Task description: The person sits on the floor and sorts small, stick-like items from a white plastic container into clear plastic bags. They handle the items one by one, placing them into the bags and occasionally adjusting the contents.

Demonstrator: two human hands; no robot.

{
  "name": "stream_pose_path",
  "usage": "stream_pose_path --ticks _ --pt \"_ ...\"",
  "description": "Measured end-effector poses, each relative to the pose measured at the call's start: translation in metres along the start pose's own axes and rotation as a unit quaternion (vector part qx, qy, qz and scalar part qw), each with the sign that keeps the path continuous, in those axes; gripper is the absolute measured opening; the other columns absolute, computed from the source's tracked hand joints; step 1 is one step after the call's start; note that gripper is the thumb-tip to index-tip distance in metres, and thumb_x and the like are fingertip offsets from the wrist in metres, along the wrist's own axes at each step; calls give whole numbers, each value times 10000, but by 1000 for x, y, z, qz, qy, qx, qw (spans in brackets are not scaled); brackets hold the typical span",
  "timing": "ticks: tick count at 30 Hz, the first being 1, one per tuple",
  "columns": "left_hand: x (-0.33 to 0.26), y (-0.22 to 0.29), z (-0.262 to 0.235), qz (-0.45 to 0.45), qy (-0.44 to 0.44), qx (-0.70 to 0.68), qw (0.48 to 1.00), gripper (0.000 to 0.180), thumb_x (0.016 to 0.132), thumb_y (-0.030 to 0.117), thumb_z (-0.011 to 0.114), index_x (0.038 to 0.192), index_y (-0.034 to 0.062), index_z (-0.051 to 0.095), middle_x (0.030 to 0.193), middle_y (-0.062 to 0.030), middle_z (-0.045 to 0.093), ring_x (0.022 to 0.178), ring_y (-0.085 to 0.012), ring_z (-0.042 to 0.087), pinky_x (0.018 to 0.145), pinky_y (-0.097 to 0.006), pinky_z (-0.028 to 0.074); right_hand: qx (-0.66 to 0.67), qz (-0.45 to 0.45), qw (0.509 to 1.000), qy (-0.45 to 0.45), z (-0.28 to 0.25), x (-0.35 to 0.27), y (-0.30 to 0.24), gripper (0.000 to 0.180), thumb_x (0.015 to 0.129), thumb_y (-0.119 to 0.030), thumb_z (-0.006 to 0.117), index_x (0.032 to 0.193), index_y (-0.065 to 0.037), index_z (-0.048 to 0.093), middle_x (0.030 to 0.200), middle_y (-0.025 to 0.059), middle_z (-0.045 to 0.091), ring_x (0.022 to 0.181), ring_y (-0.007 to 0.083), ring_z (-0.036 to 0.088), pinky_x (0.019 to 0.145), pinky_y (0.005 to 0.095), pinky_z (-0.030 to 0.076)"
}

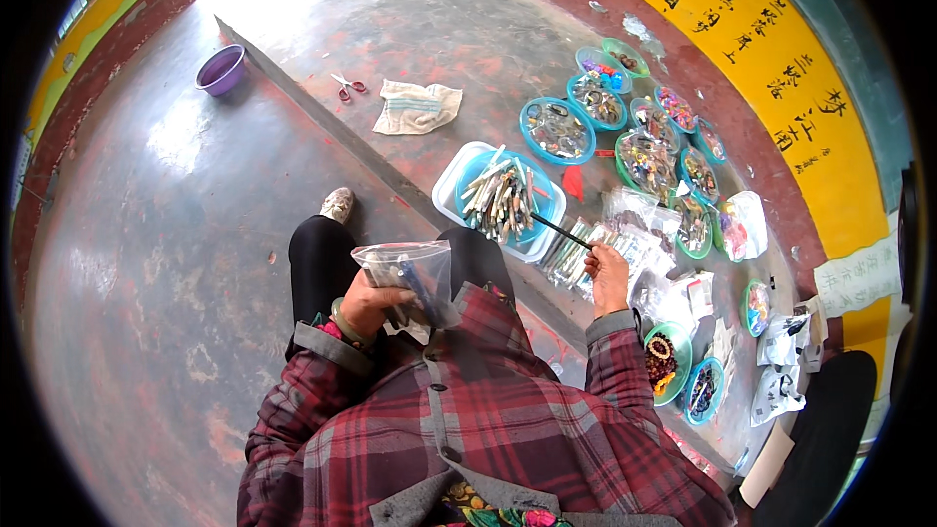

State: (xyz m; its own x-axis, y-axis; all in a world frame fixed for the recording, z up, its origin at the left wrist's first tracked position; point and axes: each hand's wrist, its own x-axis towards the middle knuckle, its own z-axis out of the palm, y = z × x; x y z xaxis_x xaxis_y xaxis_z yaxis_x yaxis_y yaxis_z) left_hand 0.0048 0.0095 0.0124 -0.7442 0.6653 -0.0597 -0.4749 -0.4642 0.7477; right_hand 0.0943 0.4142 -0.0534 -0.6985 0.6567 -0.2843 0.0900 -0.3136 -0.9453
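My left hand (369, 303) is wrapped round a clear plastic bag (429, 273) above my lap; a few dark, slim sticks show through the film. My right hand (609, 275), out to the right, pinches the end of a thin black stick (561, 228). The stick's far end points at the rim of a blue basin (549, 197) heaped with slim, pen-like sticks (500, 201) in cream, brown and green. That basin sits in a white tub (445, 182) in front of my knees.
Packed clear bags of sticks (576, 259) lie right of the tub. Beyond stand several basins of small goods (557, 131) and bead strings (661, 363). A folded cloth (418, 107), red-handled scissors (349, 88) and a purple basin (222, 70) are farther off. A step edge (322, 125) crosses the floor.
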Motion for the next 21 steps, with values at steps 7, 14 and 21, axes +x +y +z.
stream_pose_path --ticks 7,14,21 --pt "-5 -4 -6 13 14 7 1000 417 682 87 709 1057 -24 565 912 -132 654 829 -243 642 780 -361 510 11 145 972 -182 21 -40 -25 141 843 -48 587 953 22 639 728 50 627 610 102 581 544 200 466" --pt "-5 -2 -8 0 30 1 1000 356 702 67 668 1036 -19 578 942 -128 652 848 -225 633 799 -350 494 -294 199 855 -378 47 -97 -25 144 816 -101 614 911 -5 663 770 33 651 680 109 612 622 252 485" --pt "-5 -2 -7 -4 64 -2 998 408 719 18 642 1118 -12 561 974 -94 654 879 -201 629 822 -340 491 -483 -186 726 -453 79 -125 -2 172 755 -170 658 878 -50 655 825 124 607 796 288 606 704 372 479"
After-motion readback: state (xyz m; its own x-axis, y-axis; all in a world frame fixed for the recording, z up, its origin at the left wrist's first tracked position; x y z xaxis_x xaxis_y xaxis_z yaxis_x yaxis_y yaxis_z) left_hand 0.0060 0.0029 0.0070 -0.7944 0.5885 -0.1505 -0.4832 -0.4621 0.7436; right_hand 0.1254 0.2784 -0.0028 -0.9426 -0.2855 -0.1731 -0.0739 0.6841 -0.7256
